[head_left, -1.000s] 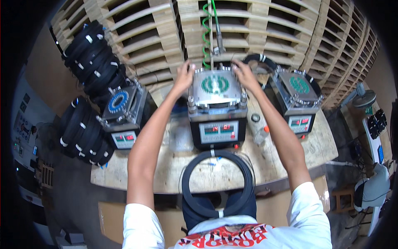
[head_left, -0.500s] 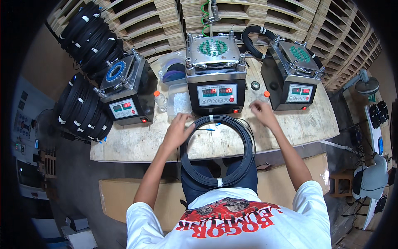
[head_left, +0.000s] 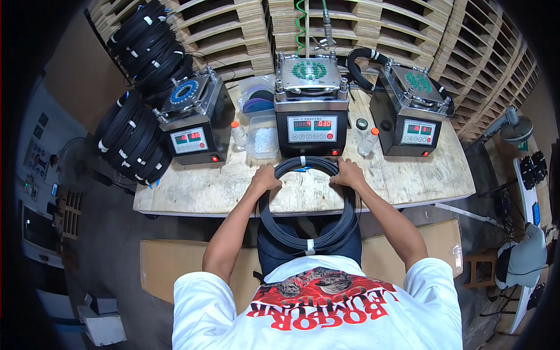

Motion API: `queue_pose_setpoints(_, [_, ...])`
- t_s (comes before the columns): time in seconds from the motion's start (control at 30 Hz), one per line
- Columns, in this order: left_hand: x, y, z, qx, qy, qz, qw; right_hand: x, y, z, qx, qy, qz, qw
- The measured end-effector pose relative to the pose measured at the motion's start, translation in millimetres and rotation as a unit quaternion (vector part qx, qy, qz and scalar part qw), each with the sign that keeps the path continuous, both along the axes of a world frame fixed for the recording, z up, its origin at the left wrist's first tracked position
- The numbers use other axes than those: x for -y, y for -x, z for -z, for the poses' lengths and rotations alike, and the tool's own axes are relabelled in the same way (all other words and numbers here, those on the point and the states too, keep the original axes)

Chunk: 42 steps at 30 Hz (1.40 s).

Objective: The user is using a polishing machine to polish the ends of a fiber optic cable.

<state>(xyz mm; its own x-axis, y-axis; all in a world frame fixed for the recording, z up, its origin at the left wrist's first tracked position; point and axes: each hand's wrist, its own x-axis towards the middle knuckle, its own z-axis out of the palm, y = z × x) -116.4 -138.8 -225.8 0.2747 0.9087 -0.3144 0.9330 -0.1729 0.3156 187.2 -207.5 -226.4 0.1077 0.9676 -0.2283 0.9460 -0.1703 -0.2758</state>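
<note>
A large coil of black cable point(head_left: 264, 213) lies partly on the near edge of the wooden table and partly over my lap. White ties bind it at its top and bottom. My left hand point(head_left: 266, 177) closes round the coil's upper left, and my right hand point(head_left: 349, 173) closes round its upper right. Small blue connectors point(head_left: 303, 170) show just inside the top of the ring. Directly beyond the coil stands the middle polishing machine point(head_left: 312, 128), with a metal top plate carrying a ring of green pieces and a red-lit display.
Similar machines stand at left point(head_left: 189, 140) and right point(head_left: 408, 131). Orange-capped bottles point(head_left: 238, 140) flank the middle one, with a clear tub point(head_left: 252, 153) of white pieces beside the left bottle. Black coils point(head_left: 131, 143) are stacked at left. Wooden pallets point(head_left: 373, 29) rise behind the table point(head_left: 408, 181).
My right hand has come left from near the right bottle onto the coil. My left hand, loosely open before, now grips the coil. The view has shifted slightly, and the machine displays have changed.
</note>
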Motion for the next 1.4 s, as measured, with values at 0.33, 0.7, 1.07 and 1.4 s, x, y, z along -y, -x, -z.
queue_pose_setpoints(0.33, [36,45,-22,0.199,-0.049,0.056,0.977,20,11,-28,-0.317,-0.168,-0.066,0.931])
queue_pose_setpoints(0.7, [64,165,-76,0.349,-0.251,-0.085,0.899,-37,142,-136,-0.314,-0.254,-0.206,0.891])
queue_pose_setpoints(1.07, [-5,304,-202,0.264,-0.426,-0.117,0.857,-127,293,-201,-0.426,-0.345,-0.219,0.807])
queue_pose_setpoints(1.4, [-164,344,-256,0.275,-0.385,-0.100,0.876,-257,337,-235,-0.434,-0.383,-0.180,0.795])
